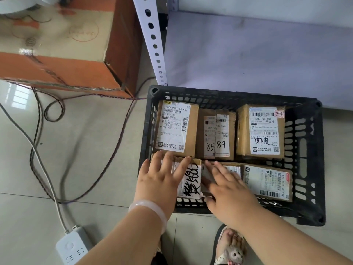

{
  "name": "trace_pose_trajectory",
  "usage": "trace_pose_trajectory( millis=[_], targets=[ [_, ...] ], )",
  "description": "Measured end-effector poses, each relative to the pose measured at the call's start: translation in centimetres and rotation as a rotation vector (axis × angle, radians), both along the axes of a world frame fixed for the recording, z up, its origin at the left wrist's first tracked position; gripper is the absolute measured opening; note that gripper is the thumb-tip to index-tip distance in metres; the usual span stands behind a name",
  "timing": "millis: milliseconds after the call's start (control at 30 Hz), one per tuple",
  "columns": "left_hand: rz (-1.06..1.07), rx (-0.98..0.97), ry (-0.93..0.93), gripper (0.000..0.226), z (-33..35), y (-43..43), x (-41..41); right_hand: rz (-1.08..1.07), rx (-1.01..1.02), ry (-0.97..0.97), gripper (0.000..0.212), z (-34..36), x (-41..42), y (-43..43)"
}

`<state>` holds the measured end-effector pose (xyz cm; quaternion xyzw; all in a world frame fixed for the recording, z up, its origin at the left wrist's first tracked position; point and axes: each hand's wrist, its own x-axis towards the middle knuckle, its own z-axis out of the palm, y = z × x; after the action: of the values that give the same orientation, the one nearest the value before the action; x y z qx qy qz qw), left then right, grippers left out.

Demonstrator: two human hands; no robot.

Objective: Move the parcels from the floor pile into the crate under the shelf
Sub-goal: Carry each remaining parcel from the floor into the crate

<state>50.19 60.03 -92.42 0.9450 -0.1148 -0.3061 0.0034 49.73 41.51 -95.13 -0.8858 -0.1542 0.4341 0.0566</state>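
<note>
Brown cardboard parcels [176,127] lie flat, closely packed, in the black slotted plastic crate [307,159] by the white perforated shelf post [152,41]. Both grips are spread flat, holding nothing: the left grip [162,176] presses the hand-lettered parcel [192,180], the right grip [229,190] the small parcel beside it [234,169]. Uneven pressure could tip either one so it wedges against its neighbours.

Open from above into crate [305,150]; parcels [175,127] filling floor, slim gap maybe along right wall; shelf post [152,41] behind-left.
</note>
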Motion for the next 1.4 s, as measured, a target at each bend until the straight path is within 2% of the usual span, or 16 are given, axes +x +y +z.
trace_pose_trajectory(
  millis=[333,467,633,800,1033,1167,1400],
  targets=[
    [-0.050,0.056,-0.032,0.093,-0.1,0.2,0.0,0.022,-0.038,-0.017,0.051,0.2,-0.3,-2.2],
    [-0.093,0.085,-0.038,0.091,0.0,0.2,0.1,-0.006,-0.026,-0.022,0.047,0.2,-0.7,-2.2],
    [-0.129,0.101,-0.009,0.084,-0.8,-1.3,0.6,-0.004,-0.027,-0.006,0.054,0.1,-0.7,-2.3],
    [-0.091,0.119,0.017,0.086,-2.5,-1.4,-0.3,-0.027,-0.027,0.001,0.056,0.1,-0.6,-2.2],
    [-0.052,0.056,0.010,0.082,-2.2,0.2,-0.8,-0.182,0.133,-0.146,0.060,1.5,-0.4,-0.3],
    [-0.070,0.011,0.036,0.074,-1.7,0.5,-1.0,-0.097,0.089,-0.155,0.053,1.2,-0.7,2.1],
    [-0.104,0.012,0.136,0.064,-1.4,1.3,-2.2,-0.011,-0.024,-0.089,0.057,0.2,-1.1,3.0]
  ],
)
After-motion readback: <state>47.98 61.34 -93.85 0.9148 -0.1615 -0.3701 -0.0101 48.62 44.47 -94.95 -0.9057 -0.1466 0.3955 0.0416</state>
